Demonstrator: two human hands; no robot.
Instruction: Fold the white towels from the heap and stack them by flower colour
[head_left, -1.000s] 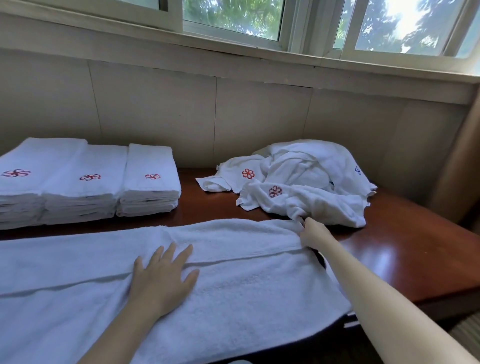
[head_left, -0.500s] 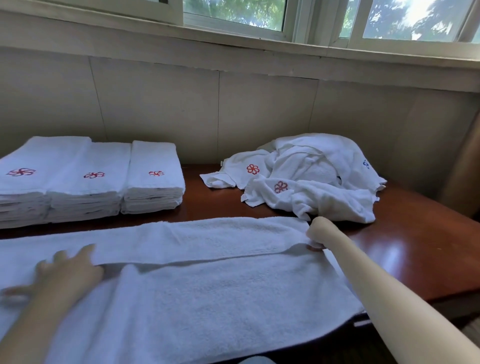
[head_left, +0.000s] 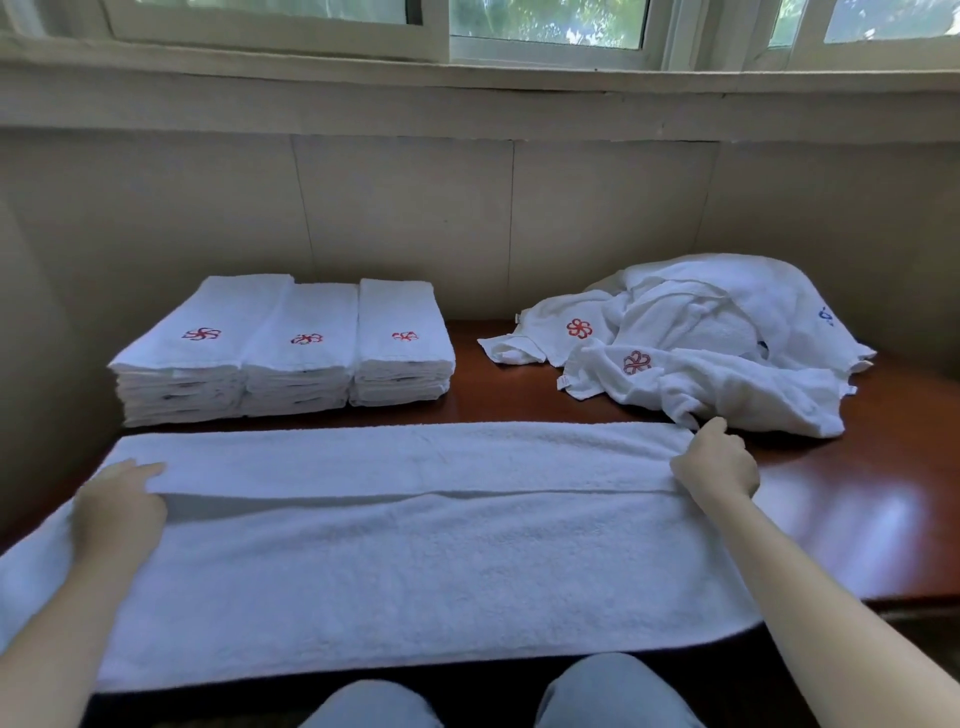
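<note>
Three stacks of folded towels (head_left: 291, 353), flower-marked, stand side by side beyond the left fingers. One long white towel (head_left: 415, 551), folded lengthwise, lies across the wooden table (head_left: 857, 519) between both hands. Left hand (head_left: 117, 512): fingers curled onto its left end. Right hand (head_left: 714, 462): fingers pinching the fold edge. Heap of unfolded towels (head_left: 717, 338) just beyond the right fingertips.

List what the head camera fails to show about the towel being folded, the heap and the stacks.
- Spread towel: flower not visible in the head view; its left end runs off the frame edge.
- Heap: towel count unclear, the layers cover each other; the blue mark is too small to read.
- Folded stacks: only top flowers show.
</note>
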